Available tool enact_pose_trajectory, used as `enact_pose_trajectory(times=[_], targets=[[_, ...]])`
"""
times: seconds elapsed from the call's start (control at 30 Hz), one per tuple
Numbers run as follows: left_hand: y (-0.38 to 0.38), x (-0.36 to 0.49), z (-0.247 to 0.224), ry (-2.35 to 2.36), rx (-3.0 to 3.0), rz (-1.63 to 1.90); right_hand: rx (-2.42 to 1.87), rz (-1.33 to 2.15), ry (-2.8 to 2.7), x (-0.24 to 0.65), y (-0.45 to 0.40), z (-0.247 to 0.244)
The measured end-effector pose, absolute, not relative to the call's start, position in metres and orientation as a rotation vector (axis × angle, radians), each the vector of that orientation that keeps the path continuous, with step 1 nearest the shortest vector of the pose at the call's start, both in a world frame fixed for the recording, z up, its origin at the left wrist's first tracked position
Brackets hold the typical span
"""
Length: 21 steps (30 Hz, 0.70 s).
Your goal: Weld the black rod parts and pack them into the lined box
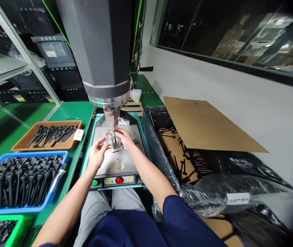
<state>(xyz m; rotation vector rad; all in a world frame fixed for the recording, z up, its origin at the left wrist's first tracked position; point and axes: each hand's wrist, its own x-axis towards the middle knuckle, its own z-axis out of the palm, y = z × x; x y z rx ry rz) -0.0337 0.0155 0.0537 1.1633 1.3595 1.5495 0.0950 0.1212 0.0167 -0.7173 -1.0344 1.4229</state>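
A small metal fixture (115, 145) stands upright on the grey base plate of a press machine, directly under its metal tool head (111, 116). My right hand (125, 138) is at the fixture's top from the right, its fingers closed around a small dark part there that the fingers mostly hide. On the fixture's left side is my left hand (97, 155), thumb and fingers apart, with nothing visible in it. Clear plastic film (105, 132) hangs beside the fixture, behind my left fingertips.
Left are an orange tray (20, 145) of black bolt-like parts, a blue tray (33, 210) of similar parts and a green bin (24, 221). Right, a plastic-lined box (151, 137) holds black parts under cardboard (213, 127). A red button (119, 180) and green button (94, 182) face me.
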Motion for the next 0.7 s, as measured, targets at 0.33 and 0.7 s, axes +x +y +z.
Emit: enact_pose_trajectory(times=[0.33,0.7], targets=[[0.004,-0.034,0.058,1.354,1.210,1.515,-0.836,1.393,-0.609,0.102,0.106,-0.003],[-0.016,-0.040,0.051,1.394,1.150,1.440,-0.877,1.415,-0.536,0.114,0.090,-0.016]])
